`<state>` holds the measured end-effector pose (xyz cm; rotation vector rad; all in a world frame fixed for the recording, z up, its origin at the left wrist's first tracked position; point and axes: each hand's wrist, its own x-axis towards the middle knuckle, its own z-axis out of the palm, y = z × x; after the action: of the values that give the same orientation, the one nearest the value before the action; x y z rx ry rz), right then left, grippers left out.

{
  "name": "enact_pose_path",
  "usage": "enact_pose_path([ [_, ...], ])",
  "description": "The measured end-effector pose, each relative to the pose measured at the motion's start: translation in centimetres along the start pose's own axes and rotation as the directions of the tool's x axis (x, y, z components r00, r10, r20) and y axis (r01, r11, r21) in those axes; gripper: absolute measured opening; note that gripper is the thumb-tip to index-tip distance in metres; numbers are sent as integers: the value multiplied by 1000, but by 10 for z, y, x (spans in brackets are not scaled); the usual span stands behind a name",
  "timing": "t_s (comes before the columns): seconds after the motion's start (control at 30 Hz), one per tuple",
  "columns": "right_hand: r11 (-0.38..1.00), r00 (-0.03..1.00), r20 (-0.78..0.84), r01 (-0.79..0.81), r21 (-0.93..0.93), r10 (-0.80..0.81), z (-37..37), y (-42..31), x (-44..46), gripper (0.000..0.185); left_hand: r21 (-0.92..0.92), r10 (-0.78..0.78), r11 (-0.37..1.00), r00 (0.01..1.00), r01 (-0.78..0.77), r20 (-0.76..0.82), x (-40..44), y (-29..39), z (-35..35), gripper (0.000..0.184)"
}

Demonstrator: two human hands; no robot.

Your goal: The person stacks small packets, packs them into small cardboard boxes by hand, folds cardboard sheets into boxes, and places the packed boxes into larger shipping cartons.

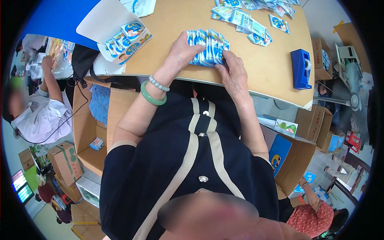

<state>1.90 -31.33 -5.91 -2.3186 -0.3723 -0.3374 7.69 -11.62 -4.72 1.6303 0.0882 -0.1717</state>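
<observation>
A row of small blue-and-white sachets (pixel 205 48) stands side by side on the tan tabletop, close to its front edge. My left hand (pixel 183 53) is closed on the row's left end, with the thumb across the top. At the lower right corner, my right hand (pixel 233 71) grips the other end between thumb and fingers. To the left, an open white box (pixel 134 50) contains several similar sachets lying in a line. Loose sachets (pixel 244 22) are heaped at the back right, and a single sachet (pixel 279 24) lies beside that heap.
A blue tape dispenser (pixel 301 70) stands at the table's right side. Open cardboard boxes (pixel 120 110) sit below the left edge, and another carton (pixel 296 164) is on my right. Co-workers sit on the far left (pixel 44 108) and lower right (pixel 312 216).
</observation>
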Motion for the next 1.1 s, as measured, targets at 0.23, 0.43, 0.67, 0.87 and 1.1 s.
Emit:
enact_pose_path([
  [0.23,1000,1000,-7,11,25,-11,-1,3,-1,46,-37,-25,999,1000,26,16,-5,10,4,40],
  [0.43,999,1000,-2,0,54,1,-2,6,1,41,0,-20,1000,1000,20,7,-5,9,2,40],
  [0.67,999,1000,-7,2,42,-2,-3,4,1,39,4,-10,1000,1000,10,19,-2,2,-1,43],
  [0.87,999,1000,0,-7,49,7,-3,3,1,38,12,3,1000,1000,-4,31,-4,4,-1,44],
  [1.1,999,1000,1,2,41,-2,-4,2,3,38,43,25,999,999,-26,30,2,-3,-1,43],
])
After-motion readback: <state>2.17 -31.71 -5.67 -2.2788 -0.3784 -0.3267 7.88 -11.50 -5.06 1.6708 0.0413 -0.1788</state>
